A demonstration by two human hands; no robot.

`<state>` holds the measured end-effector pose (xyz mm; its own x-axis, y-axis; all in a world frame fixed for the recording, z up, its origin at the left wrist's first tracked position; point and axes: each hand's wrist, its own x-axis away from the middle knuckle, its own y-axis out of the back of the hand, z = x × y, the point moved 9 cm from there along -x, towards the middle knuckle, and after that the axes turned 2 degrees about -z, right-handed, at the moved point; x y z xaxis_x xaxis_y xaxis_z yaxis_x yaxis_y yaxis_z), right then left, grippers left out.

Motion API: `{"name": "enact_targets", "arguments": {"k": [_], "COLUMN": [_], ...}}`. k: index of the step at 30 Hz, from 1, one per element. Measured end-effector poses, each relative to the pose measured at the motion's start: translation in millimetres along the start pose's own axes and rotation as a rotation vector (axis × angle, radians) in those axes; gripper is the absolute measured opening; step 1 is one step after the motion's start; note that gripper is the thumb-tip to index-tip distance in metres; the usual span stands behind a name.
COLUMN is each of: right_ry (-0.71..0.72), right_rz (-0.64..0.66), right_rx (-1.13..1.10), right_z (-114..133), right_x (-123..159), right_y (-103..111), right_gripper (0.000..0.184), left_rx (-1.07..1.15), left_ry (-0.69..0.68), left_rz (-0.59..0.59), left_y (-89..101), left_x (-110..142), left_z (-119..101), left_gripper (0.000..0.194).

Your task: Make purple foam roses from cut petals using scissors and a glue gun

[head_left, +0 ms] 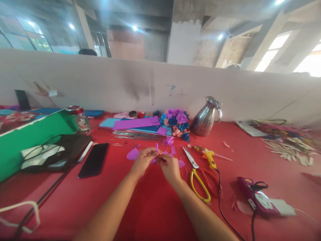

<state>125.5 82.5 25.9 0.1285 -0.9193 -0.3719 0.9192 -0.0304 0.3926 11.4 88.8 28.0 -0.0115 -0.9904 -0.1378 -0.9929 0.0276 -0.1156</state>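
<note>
Both hands meet over the middle of the red table. Between the fingertips of my left hand (142, 162) is a small upright strip of purple paper (157, 147). My right hand (170, 167) touches the same spot, its fingers pinched at the base of the strip; whether it grips the paper or something else there is hidden. Purple paper petals (132, 154) lie beside the left hand, and another petal (181, 163) lies by the right. Just beyond the hands sits a purple paper flower (168, 140). Yellow-handled scissors (194, 170) lie open to the right of my right hand.
A yellow glue gun (209, 157) with a cord lies right of the scissors. Behind are stacked paper sheets (135, 123), a bunch of paper flowers (177, 120) and a steel jug (204, 117). A phone (94, 160) lies left; a purple power strip (258, 197) lies right.
</note>
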Motion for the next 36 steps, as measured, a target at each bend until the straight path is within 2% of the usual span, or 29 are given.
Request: {"name": "enact_targets", "arguments": {"k": [6, 11, 18, 24, 28, 30, 36], "right_ry": [0.073, 0.024, 0.035, 0.097, 0.088, 0.069, 0.120], "right_rz": [-0.025, -0.017, 0.006, 0.017, -0.051, -0.087, -0.070], "right_rx": [0.103, 0.139, 0.136, 0.164, 0.034, -0.079, -0.261], "right_z": [5, -1, -6, 3, 15, 20, 37], "right_x": [3, 4, 5, 4, 2, 2, 3], "right_y": [2, -2, -9, -9, 7, 15, 22], "right_gripper": [0.024, 0.023, 0.020, 0.017, 0.026, 0.022, 0.017], "left_rx": [0.012, -0.072, -0.206, -0.204, -0.186, -0.183, -0.175], "left_ry": [-0.101, -0.141, -0.241, -0.220, -0.165, -0.149, -0.170], "left_rz": [0.020, -0.036, -0.062, -0.086, -0.173, -0.191, -0.145], "left_y": [-6.4, -3.8, -1.9, 6.6, 24.6, 29.3, 19.8], "left_x": [11, 15, 18, 16, 15, 15, 15], "left_z": [-8, -5, -11, -6, -2, -2, -6], "left_gripper": [0.015, 0.020, 0.023, 0.021, 0.022, 0.023, 0.022]}}
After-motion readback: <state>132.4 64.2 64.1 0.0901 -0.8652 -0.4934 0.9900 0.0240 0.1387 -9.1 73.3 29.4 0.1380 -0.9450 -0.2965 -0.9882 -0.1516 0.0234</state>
